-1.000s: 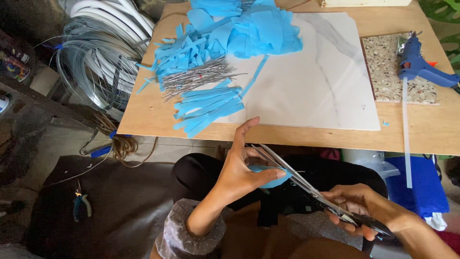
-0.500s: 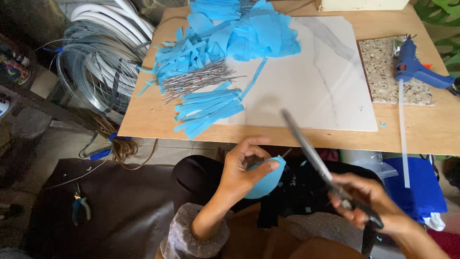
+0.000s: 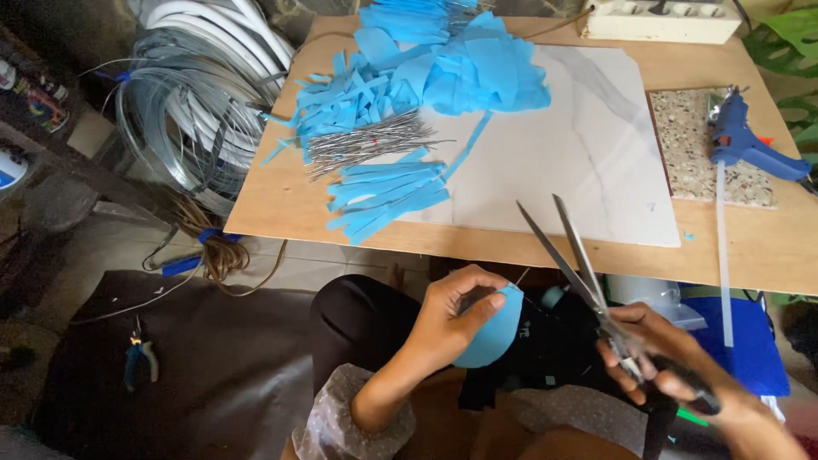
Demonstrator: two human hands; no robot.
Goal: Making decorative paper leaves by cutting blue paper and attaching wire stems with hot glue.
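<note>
Blue foam piece (image 3: pixel 494 332) in left hand (image 3: pixel 452 311) grip; right hand (image 3: pixel 665 358) holds parted scissors (image 3: pixel 579 264).

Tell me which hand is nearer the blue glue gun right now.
Right. The right hand, gripping the scissors, sits below the glue gun on the table's right side; the left hand is farther left, holding a blue piece.

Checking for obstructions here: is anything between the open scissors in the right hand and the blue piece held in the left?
Nothing visible. The scissors, blades apart, are gripped by the right hand beside the blue foam piece that the left hand pinches over the lap; only open space separates them.
</note>
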